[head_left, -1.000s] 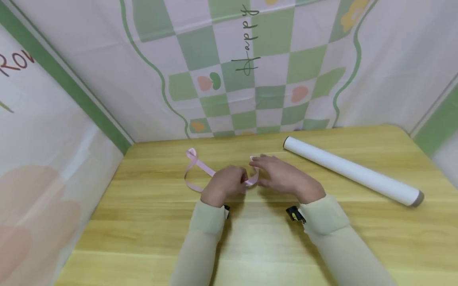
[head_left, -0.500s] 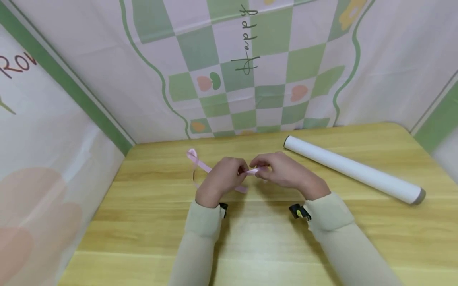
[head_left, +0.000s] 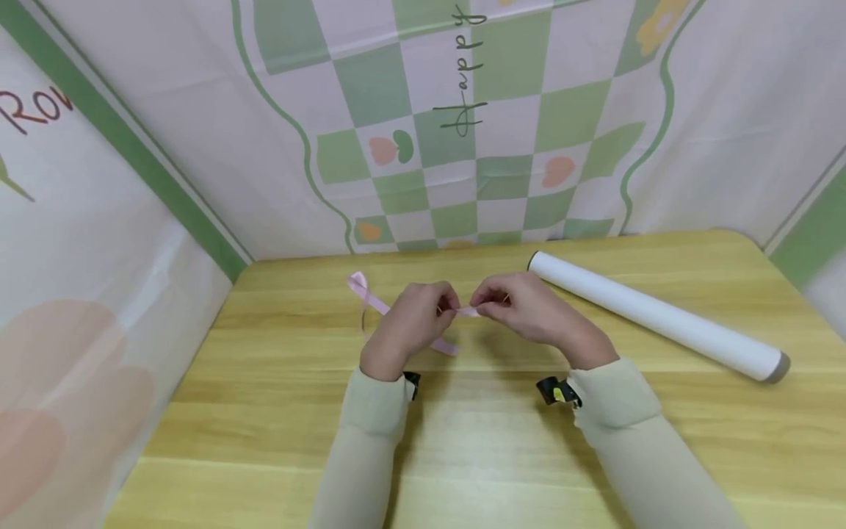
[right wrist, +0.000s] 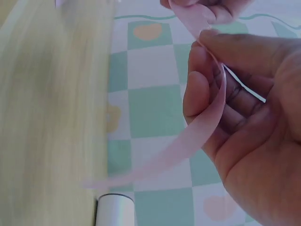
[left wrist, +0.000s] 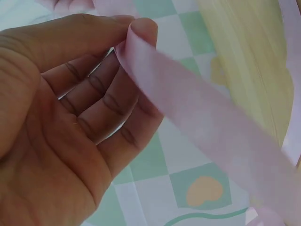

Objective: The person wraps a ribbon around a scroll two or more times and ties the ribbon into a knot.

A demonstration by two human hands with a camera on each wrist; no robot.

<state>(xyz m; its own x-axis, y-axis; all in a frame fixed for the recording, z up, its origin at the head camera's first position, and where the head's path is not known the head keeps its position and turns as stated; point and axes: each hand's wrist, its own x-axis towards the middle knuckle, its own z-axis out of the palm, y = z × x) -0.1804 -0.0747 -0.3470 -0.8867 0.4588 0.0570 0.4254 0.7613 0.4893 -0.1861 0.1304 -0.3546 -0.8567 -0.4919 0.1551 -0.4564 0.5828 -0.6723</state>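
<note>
A pink satin ribbon [head_left: 379,303] runs between both hands, with a short stretch bridging the fingertips. My left hand [head_left: 416,314] pinches it between thumb and index finger; in the left wrist view a wide strip of ribbon [left wrist: 202,113] slants down to the right from that pinch. Thumb and fingertips of my right hand [head_left: 529,308] also pinch the ribbon, and its loose end [right wrist: 188,141] curves down past the palm in the right wrist view. Left of the left hand, the rest lies looped on the table, partly hidden by that hand.
A white tube [head_left: 654,316] with a grey end cap lies slantwise on the wooden table [head_left: 476,455], right of the right hand. Behind the table hangs a green-and-white checked cloth [head_left: 502,176]. Another printed cloth [head_left: 86,242] forms the left side.
Both hands have lifted slightly away from the body. The right hand, earlier with fingers spread near the ribbon, now pinches it. The bridging stretch has gone from a curve to nearly straight.
</note>
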